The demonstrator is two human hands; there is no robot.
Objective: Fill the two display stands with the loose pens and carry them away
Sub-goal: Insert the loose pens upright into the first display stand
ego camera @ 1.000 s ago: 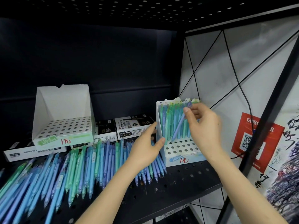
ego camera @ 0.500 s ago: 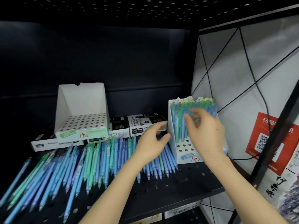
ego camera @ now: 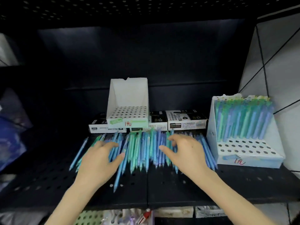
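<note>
Several loose blue and green pens (ego camera: 142, 151) lie in a row on the black perforated shelf (ego camera: 178, 187). My left hand (ego camera: 99, 161) rests over the left part of the row, fingers spread and lightly curled. My right hand (ego camera: 185, 151) hovers over the right part, fingers bent down onto the pens; no pen is clearly held. An empty white display stand (ego camera: 128, 103) with a holed base stands at the back on boxes. A second white stand (ego camera: 243, 132) at the right holds several upright pens in its rear rows, its front holes bare.
Black and white marker boxes (ego camera: 186, 120) line the shelf's back under and beside the empty stand. A white wall with black cables (ego camera: 276, 65) is at the right. Stock on a lower shelf (ego camera: 113, 216) shows below the front edge.
My right hand has left the pens in the right stand and come down onto the loose pens. My left hand slid left along the row. The view has swung left.
</note>
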